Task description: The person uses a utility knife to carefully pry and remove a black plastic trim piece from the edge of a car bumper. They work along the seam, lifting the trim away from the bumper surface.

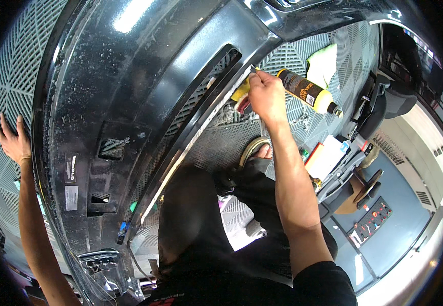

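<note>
A long glossy black car bumper (145,66), dotted with pale specks, stretches diagonally in front of me. My left hand (14,140) is past its outer side, fingers spread and holding nothing, with the forearm along that edge. At the bumper's nearer edge, my right hand (266,97) is closed with thumb and fingers pinched together. A small dark tip shows at the fingertips; what it belongs to is hidden. A whitish strip (209,120) runs along this edge down from the right hand. Just below that hand lies a yellow and red item (242,97), partly covered.
A yellow bottle with dark label (308,92) lies right of my right hand, near a pale green cloth (324,64). Grey grid tiles (346,56) cover the floor. A red and white box (323,158) and a dark chair (384,97) stand at the right. My knees are below the bumper.
</note>
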A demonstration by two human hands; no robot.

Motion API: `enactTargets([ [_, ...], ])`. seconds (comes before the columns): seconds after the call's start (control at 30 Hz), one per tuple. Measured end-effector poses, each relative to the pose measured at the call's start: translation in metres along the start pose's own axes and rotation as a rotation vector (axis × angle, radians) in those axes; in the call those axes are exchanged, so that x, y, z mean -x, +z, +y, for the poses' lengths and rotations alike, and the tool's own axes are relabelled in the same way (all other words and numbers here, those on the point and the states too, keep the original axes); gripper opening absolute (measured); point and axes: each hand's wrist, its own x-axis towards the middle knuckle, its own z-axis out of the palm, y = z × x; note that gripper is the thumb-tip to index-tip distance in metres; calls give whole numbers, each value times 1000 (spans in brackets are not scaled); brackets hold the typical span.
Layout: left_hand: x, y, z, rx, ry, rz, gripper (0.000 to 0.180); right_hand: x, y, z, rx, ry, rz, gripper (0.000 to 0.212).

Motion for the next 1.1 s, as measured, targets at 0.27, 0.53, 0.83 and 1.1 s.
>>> enactTargets([
  [0.27, 2, 4, -3, -23, 13, 31, 78, -5, -5, -9, 52, -30, 76, 32],
  [0.53, 5, 7, -6, -45, -33, 8, 79, 13, -7, -16, -95, 83, -29, 34],
  [0.83, -20, -12, -25, -412, 279, -329, 76, -15, 9, 20, -156, 40, -3, 33],
  [1.1, 32, -150, 136, 345, -363, 146, 30, -19, 16, 23, -188, 26, -36, 36],
])
